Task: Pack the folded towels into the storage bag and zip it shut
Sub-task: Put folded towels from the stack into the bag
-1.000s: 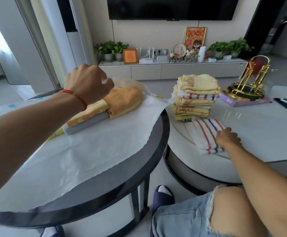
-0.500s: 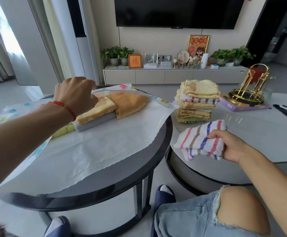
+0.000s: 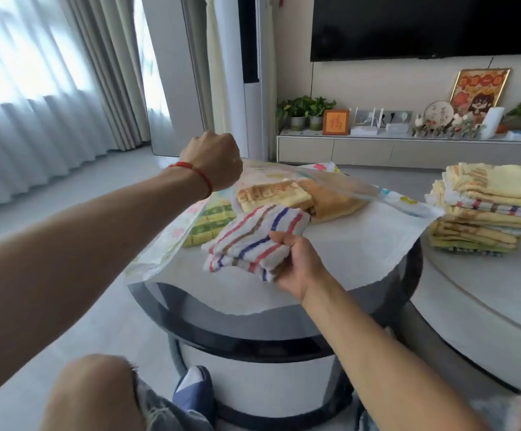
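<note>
Striped towel (image 3: 254, 241) has moved left from the white table, now at the storage bag (image 3: 358, 244) mouth, pinched by right hand (image 3: 296, 262). Left hand (image 3: 214, 161) fisted on the lifted flap. Orange towels (image 3: 302, 197) inside; towel stack (image 3: 486, 209) right remains; unzipped.

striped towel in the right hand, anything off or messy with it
Slightly. The striped towel, gripped by the right hand, has its folded layers splaying at the left end instead of lying flush. No damage shows.
</note>
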A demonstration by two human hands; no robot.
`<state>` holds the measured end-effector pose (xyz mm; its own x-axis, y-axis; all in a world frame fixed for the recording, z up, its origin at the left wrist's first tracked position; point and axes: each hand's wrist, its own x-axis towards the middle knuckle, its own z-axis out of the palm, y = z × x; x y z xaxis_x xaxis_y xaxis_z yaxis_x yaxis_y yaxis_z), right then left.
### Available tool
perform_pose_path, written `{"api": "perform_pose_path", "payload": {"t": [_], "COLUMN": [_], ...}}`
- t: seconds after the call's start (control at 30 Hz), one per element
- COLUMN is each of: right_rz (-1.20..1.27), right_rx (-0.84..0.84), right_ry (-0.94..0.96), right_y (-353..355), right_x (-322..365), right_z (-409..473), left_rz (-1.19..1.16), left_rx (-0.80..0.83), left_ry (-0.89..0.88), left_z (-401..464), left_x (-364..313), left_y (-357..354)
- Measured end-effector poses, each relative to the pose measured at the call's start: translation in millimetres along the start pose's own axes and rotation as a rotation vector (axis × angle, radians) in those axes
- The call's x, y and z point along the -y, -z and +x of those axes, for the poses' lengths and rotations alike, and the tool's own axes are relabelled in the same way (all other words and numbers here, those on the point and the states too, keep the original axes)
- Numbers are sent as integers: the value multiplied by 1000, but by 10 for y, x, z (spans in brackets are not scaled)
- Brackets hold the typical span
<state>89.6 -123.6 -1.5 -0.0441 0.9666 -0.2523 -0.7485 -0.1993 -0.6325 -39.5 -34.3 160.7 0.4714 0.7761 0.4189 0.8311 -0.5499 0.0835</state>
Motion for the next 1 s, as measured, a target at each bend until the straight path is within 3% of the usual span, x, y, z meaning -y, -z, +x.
{"api": "perform_pose_path", "payload": {"t": [0.23, 0.33, 0.4, 0.53, 0.7, 0.8, 1.0], "right_rz": [164, 34, -15, -192, -280, -56, -399], "right_rx": [-86, -189, -212, -282, -434, -340, -52], "right_ry": [-8, 62, 9, -64, -4, 16, -103], "right_y": [-772, -973, -1020, -928, -920, -960, -791], "right_x": [-431, -481, -534, -639, -687, -628, -472], "right_z": [1290, 1702, 1844, 1858, 1865, 1888, 1430], "left_rz": [10, 20, 14, 2, -4, -6, 43], "left_rx": [43, 42, 41, 42, 51, 56, 55], "left_ry": [-40, -56, -72, -66, -76, -78, -83], "left_z": [200, 262, 302, 322, 294, 265, 199], "left_x": [68, 93, 94, 105, 100, 91, 29], "left_y": [46, 36, 43, 43, 20, 9, -58]}}
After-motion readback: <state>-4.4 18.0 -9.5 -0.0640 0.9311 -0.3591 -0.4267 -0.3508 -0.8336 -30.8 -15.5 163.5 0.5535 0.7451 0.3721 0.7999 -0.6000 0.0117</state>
